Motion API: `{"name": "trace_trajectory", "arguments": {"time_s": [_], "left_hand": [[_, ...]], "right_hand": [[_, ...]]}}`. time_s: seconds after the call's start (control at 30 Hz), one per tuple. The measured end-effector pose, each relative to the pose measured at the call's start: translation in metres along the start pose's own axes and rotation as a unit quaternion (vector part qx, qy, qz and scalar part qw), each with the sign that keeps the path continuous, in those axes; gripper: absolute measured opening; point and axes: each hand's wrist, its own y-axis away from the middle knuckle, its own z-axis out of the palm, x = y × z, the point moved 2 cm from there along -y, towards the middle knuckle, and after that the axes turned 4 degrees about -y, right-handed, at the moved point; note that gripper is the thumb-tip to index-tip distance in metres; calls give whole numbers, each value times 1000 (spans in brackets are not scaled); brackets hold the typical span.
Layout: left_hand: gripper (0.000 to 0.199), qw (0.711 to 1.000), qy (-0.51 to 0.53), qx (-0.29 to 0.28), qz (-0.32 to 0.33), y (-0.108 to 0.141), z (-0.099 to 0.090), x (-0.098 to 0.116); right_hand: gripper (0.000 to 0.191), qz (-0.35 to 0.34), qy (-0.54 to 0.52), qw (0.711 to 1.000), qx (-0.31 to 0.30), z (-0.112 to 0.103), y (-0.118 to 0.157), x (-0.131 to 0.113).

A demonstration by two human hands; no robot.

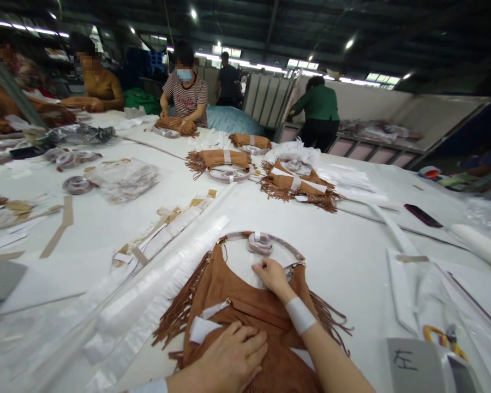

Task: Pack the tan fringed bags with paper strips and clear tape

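A brown suede-like handbag (pixel 213 305) with fringe down both sides lies on the white table in front of me. Its wrapped handle (pixel 284 240) arches away from me, with a coiled, wrapped strap (pixel 259 244) inside the arch. My left hand (pixel 233 355) rests flat on the bag's front, fingers stretched out, beside a white paper piece (pixel 203 329). Over the bag's top opening, my right hand (pixel 272 277) has its fingers curled together; whatever they may hold is hidden. A flap strip (pixel 257 314) crosses the bag between the hands.
Several folded fringed bags (pixel 225 159) lie farther up the table. Plastic sleeves (pixel 159 289) and paper strips run along the left. Yellow-handled scissors (pixel 444 338), a grey box (pixel 413 363) and a phone (pixel 423 215) are at right. Co-workers stand across the table, one in a striped shirt (pixel 188 101).
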Motion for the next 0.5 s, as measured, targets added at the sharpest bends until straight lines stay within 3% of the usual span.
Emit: {"name": "trace_trajectory", "arguments": {"time_s": [0.23, 0.5], "left_hand": [[37, 1000, -1, -8, 7, -2, 0, -2], [41, 1000, -2, -24, 16, -4, 0, -4]], "right_hand": [[33, -15, -111, 993, 25, -22, 9, 12], [28, -30, -157, 986, 46, -31, -32, 13]]}}
